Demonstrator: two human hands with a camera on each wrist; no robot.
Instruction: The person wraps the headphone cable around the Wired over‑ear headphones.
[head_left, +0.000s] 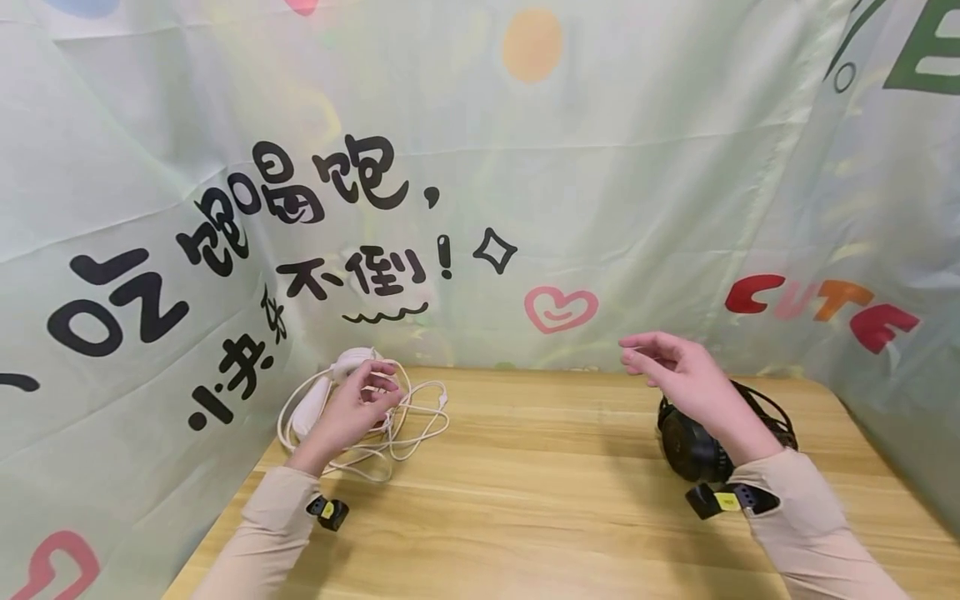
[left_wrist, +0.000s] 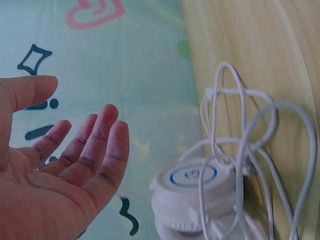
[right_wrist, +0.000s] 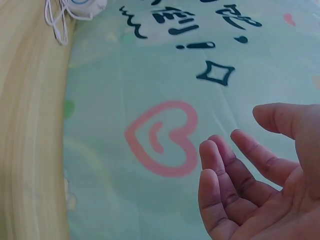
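My left hand (head_left: 358,408) hovers in the air in front of white headphones (head_left: 311,408) with a tangled white cable (head_left: 420,433), at the back left of the table. Its fingers are loosely bent and hold nothing. In the left wrist view the white earcup (left_wrist: 195,192) shows a blue ring, apart from the hand. At the right, my right hand (head_left: 686,375) is raised above black headphones (head_left: 686,442), its fingers relaxed and nothing between them. The hand and forearm hide part of the black pair, whose dark cable lies behind the wrist.
The wooden table (head_left: 510,500) stretches between the two headphones. A printed cloth (head_left: 480,192) with black characters and a pink heart hangs behind the table and along both sides. Each wrist wears a black strap with a small camera.
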